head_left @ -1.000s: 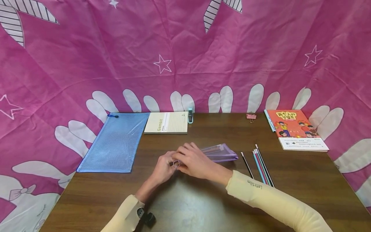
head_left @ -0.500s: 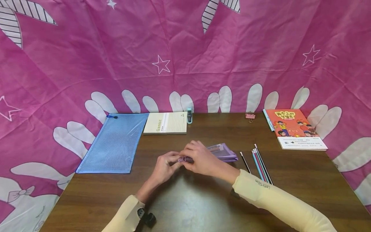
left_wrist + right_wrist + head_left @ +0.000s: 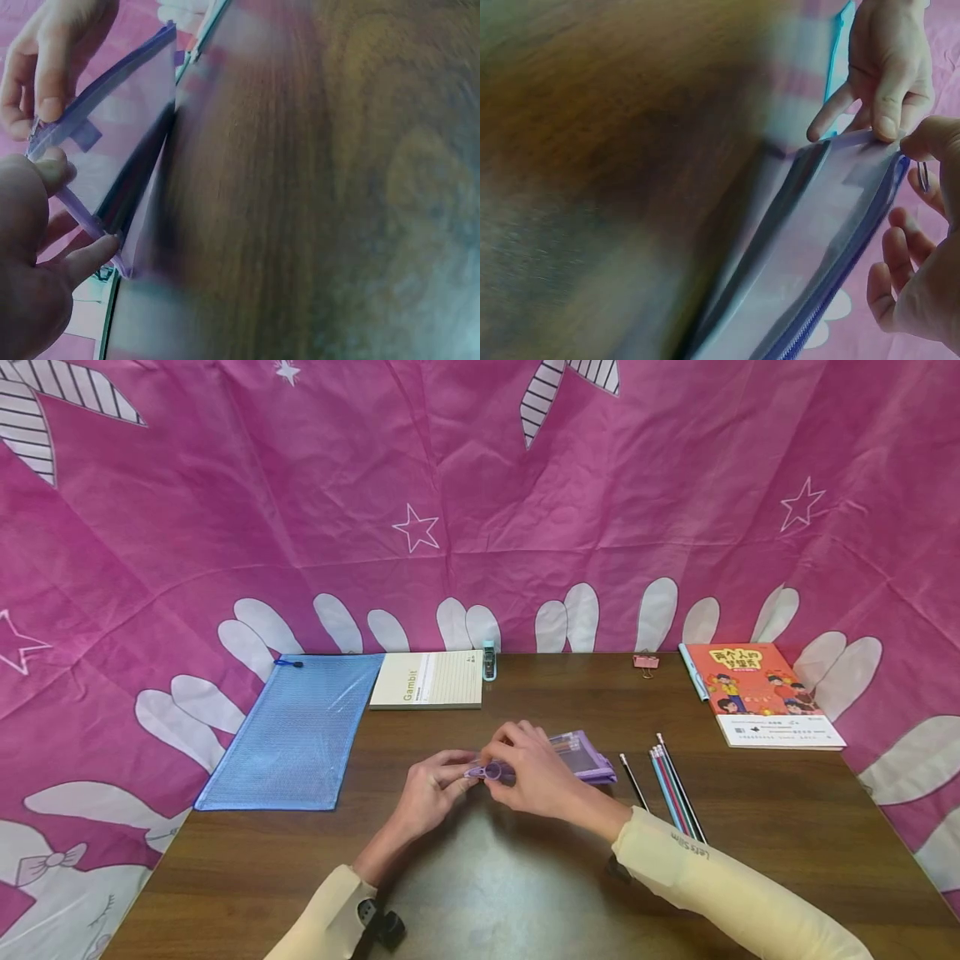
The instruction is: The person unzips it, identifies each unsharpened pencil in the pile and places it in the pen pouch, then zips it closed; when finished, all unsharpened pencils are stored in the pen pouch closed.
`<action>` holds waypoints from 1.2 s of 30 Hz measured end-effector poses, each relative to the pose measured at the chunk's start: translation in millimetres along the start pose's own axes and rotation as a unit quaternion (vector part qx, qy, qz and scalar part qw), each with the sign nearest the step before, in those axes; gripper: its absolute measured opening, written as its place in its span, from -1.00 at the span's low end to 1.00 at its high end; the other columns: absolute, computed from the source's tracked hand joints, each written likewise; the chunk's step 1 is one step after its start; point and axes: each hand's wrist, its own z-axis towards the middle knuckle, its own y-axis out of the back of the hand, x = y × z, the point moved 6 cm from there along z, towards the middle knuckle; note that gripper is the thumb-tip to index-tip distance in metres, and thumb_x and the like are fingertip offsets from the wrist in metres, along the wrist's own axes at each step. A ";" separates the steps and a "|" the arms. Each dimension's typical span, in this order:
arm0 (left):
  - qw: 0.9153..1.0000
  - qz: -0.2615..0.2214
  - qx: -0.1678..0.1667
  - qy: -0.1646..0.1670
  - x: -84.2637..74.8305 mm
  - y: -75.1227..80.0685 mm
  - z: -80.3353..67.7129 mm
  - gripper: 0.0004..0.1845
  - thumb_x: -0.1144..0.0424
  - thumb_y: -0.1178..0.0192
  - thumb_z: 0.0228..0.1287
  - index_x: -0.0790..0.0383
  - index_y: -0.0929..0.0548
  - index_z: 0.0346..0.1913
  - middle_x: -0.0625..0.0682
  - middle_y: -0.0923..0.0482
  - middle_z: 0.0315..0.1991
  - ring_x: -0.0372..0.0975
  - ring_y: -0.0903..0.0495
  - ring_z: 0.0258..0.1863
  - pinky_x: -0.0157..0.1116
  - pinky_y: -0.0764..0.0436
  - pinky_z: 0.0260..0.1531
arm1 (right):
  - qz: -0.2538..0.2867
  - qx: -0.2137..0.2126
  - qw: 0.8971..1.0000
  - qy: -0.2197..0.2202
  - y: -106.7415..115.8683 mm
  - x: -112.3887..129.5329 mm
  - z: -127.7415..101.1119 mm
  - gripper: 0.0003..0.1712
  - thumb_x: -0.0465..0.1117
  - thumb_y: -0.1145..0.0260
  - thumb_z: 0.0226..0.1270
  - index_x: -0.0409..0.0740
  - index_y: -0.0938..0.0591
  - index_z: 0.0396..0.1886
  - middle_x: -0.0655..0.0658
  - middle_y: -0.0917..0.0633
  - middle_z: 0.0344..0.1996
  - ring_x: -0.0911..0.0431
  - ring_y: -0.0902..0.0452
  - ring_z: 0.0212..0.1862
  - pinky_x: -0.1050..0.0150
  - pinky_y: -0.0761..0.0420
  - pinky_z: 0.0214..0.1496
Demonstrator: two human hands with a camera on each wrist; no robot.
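A see-through purple zip pencil case [image 3: 592, 766] is held on its edge above the table, zip edge up, with pencils [image 3: 791, 199] showing dark through its side. My left hand [image 3: 429, 793] pinches the case's left end between thumb and fingers. Beside it, my right hand [image 3: 534, 774] has thumb and forefinger at the zip, pinching the small metal zip pull [image 3: 922, 177]; its other fingers curl loosely. In the left wrist view, the purple zip edge [image 3: 112, 81] runs away from both hands, and a left fingertip presses the lower corner.
Several pencils [image 3: 675, 793] lie right of the case, one black pencil [image 3: 637, 785] apart. At the back are a blue mesh zip bag [image 3: 292, 735], a notebook [image 3: 427, 679], a small teal case [image 3: 490, 660], a pink binder clip [image 3: 646, 662] and an orange book [image 3: 761, 693].
My right hand has slid rightward along the zip edge, away from the left hand, baring more of the case's left end. The left hand keeps its hold there.
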 end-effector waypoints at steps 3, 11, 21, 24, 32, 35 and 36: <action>1.000 0.005 -0.007 0.001 -0.4 0.1 -0.4 -0.77 0.47 -0.42 0.10 0.28 -0.82 -0.14 0.17 -0.69 -0.05 -0.06 -0.71 -0.14 -0.20 -0.69 -0.18 | -0.005 0.000 1.000 -0.012 0.9 -5.0 -4.0 -0.72 -0.17 -0.55 -0.01 0.01 -0.70 -0.26 0.00 -0.54 -0.21 0.04 -0.43 -0.15 0.05 -0.45 -0.07; 0.999 0.010 -0.045 0.001 2.3 4.2 -2.9 -0.81 0.50 -0.44 0.05 0.32 -0.82 -0.21 0.14 -0.73 -0.13 -0.09 -0.74 -0.21 -0.34 -0.68 -0.24 | -0.029 0.014 0.998 -0.053 16.9 -24.3 -25.4 -0.74 -0.15 -0.57 0.03 0.06 -0.69 -0.27 0.01 -0.54 -0.20 0.04 -0.44 -0.15 0.04 -0.46 -0.15; 0.997 0.027 -0.076 0.011 10.6 20.1 -7.5 -0.83 0.48 -0.45 0.06 0.27 -0.84 -0.25 0.03 -0.76 -0.22 -0.11 -0.73 -0.20 -0.41 -0.64 -0.28 | -0.066 0.016 0.995 -0.077 71.1 -66.5 -73.3 -0.69 -0.25 -0.60 0.01 -0.04 -0.71 -0.22 0.00 -0.63 -0.24 0.12 -0.53 -0.37 0.16 -0.53 -0.37; 0.997 0.035 -0.069 0.008 12.9 24.4 -8.7 -0.83 0.49 -0.44 0.05 0.27 -0.84 -0.26 0.04 -0.76 -0.22 -0.10 -0.73 -0.18 -0.42 -0.63 -0.19 | -0.074 0.025 0.995 -0.068 83.5 -72.5 -85.7 -0.68 -0.28 -0.59 0.00 -0.11 -0.74 -0.18 0.02 -0.67 -0.33 0.25 -0.46 -0.50 0.31 -0.48 -0.54; 0.997 0.039 -0.058 -0.020 15.5 22.1 -8.1 -0.83 0.49 -0.46 0.01 0.27 -0.84 -0.29 0.10 -0.75 -0.23 -0.08 -0.73 -0.17 -0.19 -0.67 -0.15 | -0.089 0.014 0.996 -0.024 95.4 -68.7 -97.4 -0.63 -0.29 -0.62 -0.10 -0.10 -0.79 -0.19 0.05 -0.70 -0.38 0.31 -0.47 -0.56 0.29 -0.51 -0.56; 0.997 0.038 -0.056 -0.027 16.2 19.7 -8.7 -0.83 0.50 -0.46 0.00 0.29 -0.83 -0.28 0.14 -0.75 -0.23 -0.05 -0.73 -0.18 -0.17 -0.69 -0.19 | -0.086 0.023 0.995 -0.038 93.4 -68.5 -102.3 -0.64 -0.26 -0.62 -0.08 -0.08 -0.80 -0.19 0.06 -0.70 -0.38 0.32 -0.43 -0.58 0.31 -0.49 -0.57; 0.998 0.037 -0.051 -0.025 16.6 18.9 -9.0 -0.83 0.50 -0.46 0.01 0.29 -0.83 -0.28 0.14 -0.75 -0.23 -0.04 -0.73 -0.17 -0.17 -0.69 -0.20 | -0.083 0.031 0.995 -0.043 91.6 -68.4 -104.1 -0.66 -0.25 -0.61 -0.06 -0.06 -0.80 -0.20 0.07 -0.68 -0.39 0.33 -0.41 -0.57 0.32 -0.47 -0.57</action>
